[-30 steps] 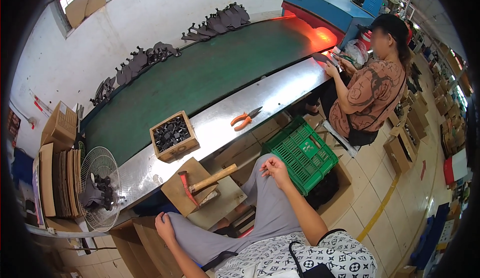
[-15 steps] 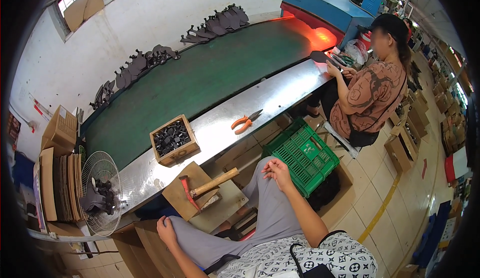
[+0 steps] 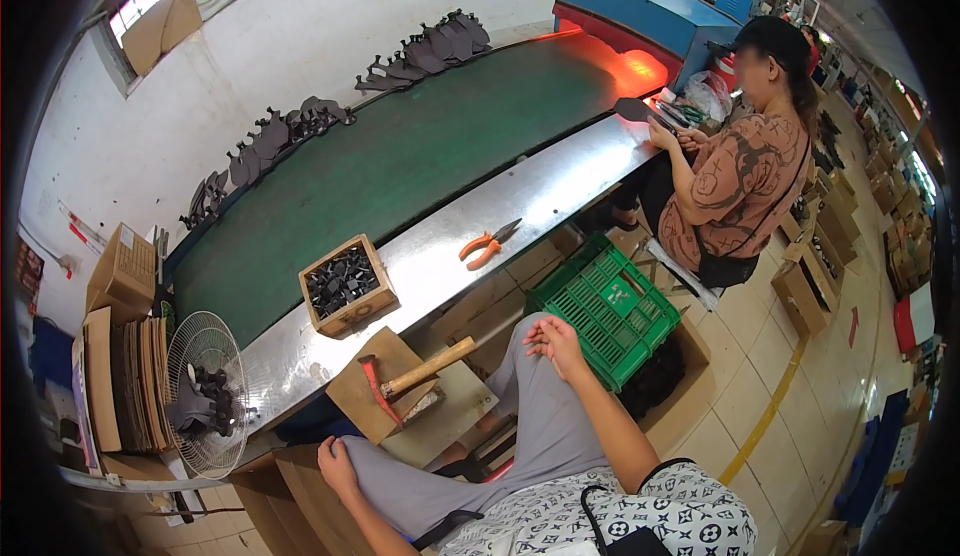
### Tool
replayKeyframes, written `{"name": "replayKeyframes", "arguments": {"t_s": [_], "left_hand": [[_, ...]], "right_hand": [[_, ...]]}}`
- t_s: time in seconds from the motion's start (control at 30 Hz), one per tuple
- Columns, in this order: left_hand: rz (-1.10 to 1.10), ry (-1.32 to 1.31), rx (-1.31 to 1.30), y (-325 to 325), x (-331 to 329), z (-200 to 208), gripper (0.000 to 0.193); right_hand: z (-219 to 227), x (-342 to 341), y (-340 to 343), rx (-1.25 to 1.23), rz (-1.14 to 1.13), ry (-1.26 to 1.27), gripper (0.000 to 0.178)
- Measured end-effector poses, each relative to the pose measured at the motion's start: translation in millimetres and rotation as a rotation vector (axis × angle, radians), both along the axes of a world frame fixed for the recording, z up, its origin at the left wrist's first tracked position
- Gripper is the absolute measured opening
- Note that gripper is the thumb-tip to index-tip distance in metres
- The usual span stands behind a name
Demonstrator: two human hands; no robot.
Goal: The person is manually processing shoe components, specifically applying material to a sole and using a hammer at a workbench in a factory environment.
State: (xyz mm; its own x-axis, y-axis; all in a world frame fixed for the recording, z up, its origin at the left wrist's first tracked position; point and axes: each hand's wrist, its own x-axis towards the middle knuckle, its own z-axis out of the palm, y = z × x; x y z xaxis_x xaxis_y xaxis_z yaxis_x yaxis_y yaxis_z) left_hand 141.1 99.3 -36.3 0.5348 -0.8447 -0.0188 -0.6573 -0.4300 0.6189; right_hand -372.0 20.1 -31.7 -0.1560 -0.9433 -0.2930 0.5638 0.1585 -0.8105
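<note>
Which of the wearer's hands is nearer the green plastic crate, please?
The bare right hand, beside the green plastic crate; the bare left hand lies farther away.

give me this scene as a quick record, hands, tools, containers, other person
left hand: empty, resting on left knee
right hand: empty, loosely curled, at right knee
hammer: red head, wooden handle, lying across brown board
pliers: orange handles, lying on metal ledge
wooden box: on the ledge, holding small black pieces
green crate: beside right knee
belt: green, behind ledge, dark pieces along its far edge
co-worker: seated at right, holding a dark flat piece
</note>
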Motion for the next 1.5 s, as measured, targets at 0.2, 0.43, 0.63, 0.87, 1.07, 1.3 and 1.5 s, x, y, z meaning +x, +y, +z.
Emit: {"name": "replayKeyframes", "arguments": {"t_s": [0.2, 0.43, 0.63, 0.87, 1.07, 1.3, 1.5], "left_hand": [[0.001, -0.038, -0.021, 0, -2, 1, 0.034], [0.001, -0.008, -0.009, 0, 2, -4, 0.035], [-0.007, -0.004, -0.008, 1, 2, -5, 0.034], [0.01, -0.018, 0.019, -1, -1, 0, 0.035], [0.032, -0.034, 0.019, -1, -3, 4, 0.036], [0.027, -0.033, 0.02, -6, -12, 13, 0.035], [0.069, -0.072, 0.017, 2, -10, 14, 0.033]], "right_hand": [[-1, -2, -1, -0.002, 0.01, -0.004, 0.02], [-1, -2, 0, -0.003, 0.014, -0.014, 0.019], [-2, -2, 0, -0.001, 0.016, -0.025, 0.019], [0, -3, 0, -0.008, 0.014, -0.009, 0.019], [16, 30, -9, 0.043, 0.232, 0.542, 0.032], [99, 61, -138, -0.364, 0.299, 0.409, 0.048], [176, 119, -222, -0.822, 0.309, 0.155, 0.05]]}}
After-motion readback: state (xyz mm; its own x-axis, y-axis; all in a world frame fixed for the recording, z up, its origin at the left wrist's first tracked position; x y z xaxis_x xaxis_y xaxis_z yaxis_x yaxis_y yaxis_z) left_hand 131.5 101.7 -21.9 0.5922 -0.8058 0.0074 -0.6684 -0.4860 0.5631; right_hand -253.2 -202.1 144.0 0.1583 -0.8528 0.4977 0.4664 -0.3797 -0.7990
